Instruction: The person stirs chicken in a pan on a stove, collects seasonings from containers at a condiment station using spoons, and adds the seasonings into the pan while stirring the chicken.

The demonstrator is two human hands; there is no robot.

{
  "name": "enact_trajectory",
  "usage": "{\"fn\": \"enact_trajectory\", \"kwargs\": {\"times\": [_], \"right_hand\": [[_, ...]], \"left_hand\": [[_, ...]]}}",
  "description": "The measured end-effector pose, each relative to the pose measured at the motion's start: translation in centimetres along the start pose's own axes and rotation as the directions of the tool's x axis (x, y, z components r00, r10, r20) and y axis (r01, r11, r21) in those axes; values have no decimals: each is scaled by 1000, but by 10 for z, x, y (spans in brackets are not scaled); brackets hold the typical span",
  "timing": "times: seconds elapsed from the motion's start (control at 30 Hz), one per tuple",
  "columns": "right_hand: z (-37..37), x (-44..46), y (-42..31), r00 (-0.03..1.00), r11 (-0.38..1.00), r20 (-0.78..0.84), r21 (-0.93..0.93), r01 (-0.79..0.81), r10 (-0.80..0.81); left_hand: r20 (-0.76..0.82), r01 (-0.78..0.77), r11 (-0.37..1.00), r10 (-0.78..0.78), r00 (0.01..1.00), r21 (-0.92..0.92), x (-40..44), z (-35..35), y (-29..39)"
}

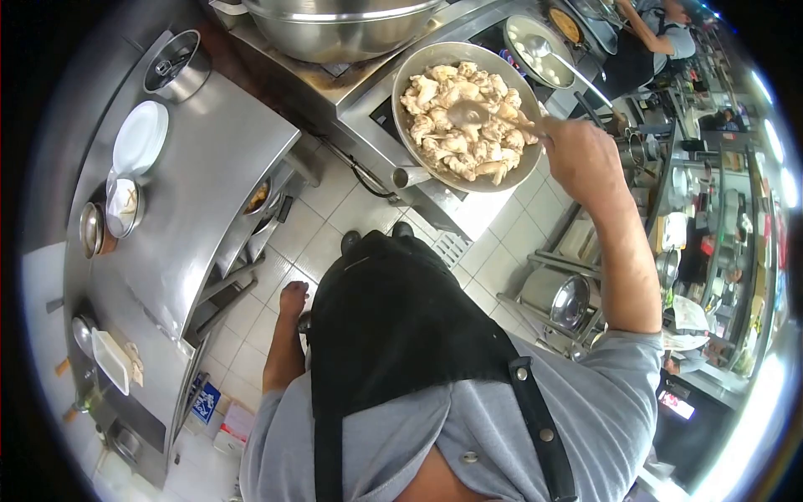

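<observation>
My right hand (581, 159) is closed round the handle of a wooden spoon (468, 115), whose bowl end lies among the chicken pieces. Pale chicken pieces (452, 151) fill a wide metal pan (401, 138) on the stove, at the upper middle. The pan's stubby handle (410, 176) points toward the lower left. My left hand (294, 298) hangs low beside the black apron (401, 309), above the tiled floor. Its fingers look curled, with nothing visible in them, and it touches neither pan nor counter.
A large steel pot (343, 33) stands left of the pan. Behind the pan, a smaller pan (544, 71) holds round white items and a ladle. White plates (140, 138) and bowls are on the steel counter (209, 159) at left. Another person (669, 42) stands at the upper right.
</observation>
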State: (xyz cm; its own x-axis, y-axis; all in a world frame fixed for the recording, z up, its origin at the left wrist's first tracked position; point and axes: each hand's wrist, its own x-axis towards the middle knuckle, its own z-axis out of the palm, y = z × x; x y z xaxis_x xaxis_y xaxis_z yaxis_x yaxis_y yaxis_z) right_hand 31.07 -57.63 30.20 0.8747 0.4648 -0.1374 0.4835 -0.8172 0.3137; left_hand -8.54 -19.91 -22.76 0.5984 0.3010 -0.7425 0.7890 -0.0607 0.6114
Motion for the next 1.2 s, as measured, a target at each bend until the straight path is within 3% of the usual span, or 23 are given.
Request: {"fn": "enact_trajectory", "kwargs": {"times": [0.03, 0.07, 0.17, 0.27, 0.37, 0.5, 0.53, 0.63, 0.7, 0.77, 0.8, 0.9, 1.0, 1.1, 1.2], "right_hand": [[-6, 4, -6, 1000, 1000, -25, -6, 3, -3], [-6, 10, -12, 995, 999, -99, 34, 35, -31], [15, 38, -37, 998, 999, -66, -36, 6, -9], [49, 39, -56, 989, 990, 86, -69, 123, -117], [76, 25, -41, 987, 987, 76, -54, 149, -145], [60, 38, -13, 1000, 997, 18, 71, 21, -23], [60, 49, -3, 995, 987, 21, 122, -104, 102], [57, 63, 0, 959, 930, -125, 303, -206, 253], [78, 81, 0, 948, 921, -152, 320, -221, 280], [94, 83, -7, 968, 949, -68, 224, -220, 241], [100, 80, -12, 966, 956, 61, 137, -259, 253], [110, 40, -5, 996, 987, 48, 136, -86, 80], [101, 19, 32, 973, 962, -104, 206, -180, 205], [79, -7, 75, 938, 893, -112, 359, -271, 329], [88, -23, 98, 902, 863, -76, 334, -379, 426]], "left_hand": [[23, -15, 999, 14, 1000, 30, 0, -1, -2], [2, 74, 997, -74, 997, -25, -2, -1, -4], [7, 129, 991, -129, 992, -31, 2, -4, -26], [-13, 155, 986, -156, 988, -65, -5, -9, -15], [-21, 117, 988, -120, 993, -101, -4, -10, 1], [-7, 102, 991, -103, 995, -85, 2, -10, 2], [-6, 103, 990, -104, 995, -97, 3, -10, 4], [13, 112, 991, -111, 994, -72, 7, -7, 6], [33, 115, 993, -115, 993, 8, 16, -6, 7], [29, 97, 995, -96, 995, -7, 14, -3, 18], [29, 88, 996, -88, 996, -13, 12, -2, 24], [12, 89, 996, -89, 996, -14, 9, 5, 47], [15, 87, 996, -88, 996, 7, 13, 10, 53], [68, -35, 994, 28, 997, 104, 21, 10, 41], [104, -104, 986, 91, 990, 126, 18, 14, 37]]}}
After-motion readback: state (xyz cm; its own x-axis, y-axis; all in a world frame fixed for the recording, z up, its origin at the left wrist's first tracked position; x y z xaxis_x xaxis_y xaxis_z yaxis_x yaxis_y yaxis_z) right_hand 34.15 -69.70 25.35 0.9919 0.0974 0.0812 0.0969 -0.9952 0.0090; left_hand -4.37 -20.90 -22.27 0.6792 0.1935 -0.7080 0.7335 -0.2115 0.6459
